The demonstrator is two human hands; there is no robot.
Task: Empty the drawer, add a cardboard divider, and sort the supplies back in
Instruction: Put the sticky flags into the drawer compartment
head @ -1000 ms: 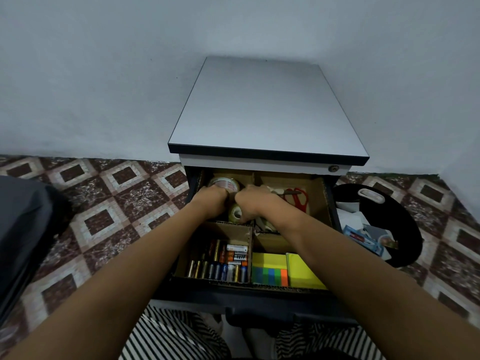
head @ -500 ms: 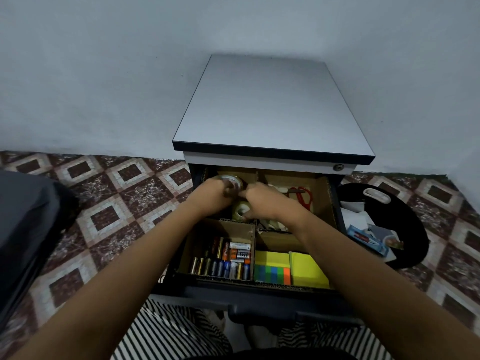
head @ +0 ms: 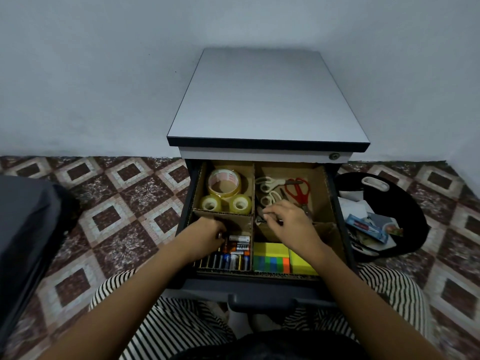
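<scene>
Head view: left hand (head: 207,232) sits in the drawer's (head: 259,281) near-left corner, fingers curled down onto cylindrical batteries (head: 235,255); cannot tell if it grips one. Three glossy tape rolls (head: 224,183) fill the far-left corner. Brown corrugated cardboard divider (head: 253,183) stands upright, splitting the drawer into four. Right hand (head: 285,222) pinches a small dark item (head: 261,218). White and red scissors (head: 298,189) lie far-right, bright square sticky notes (head: 271,257) near-right.

Corrugated cardboard divider (head: 253,193), glossy tape rolls (head: 224,182), matt cabinet top (head: 265,100)
</scene>
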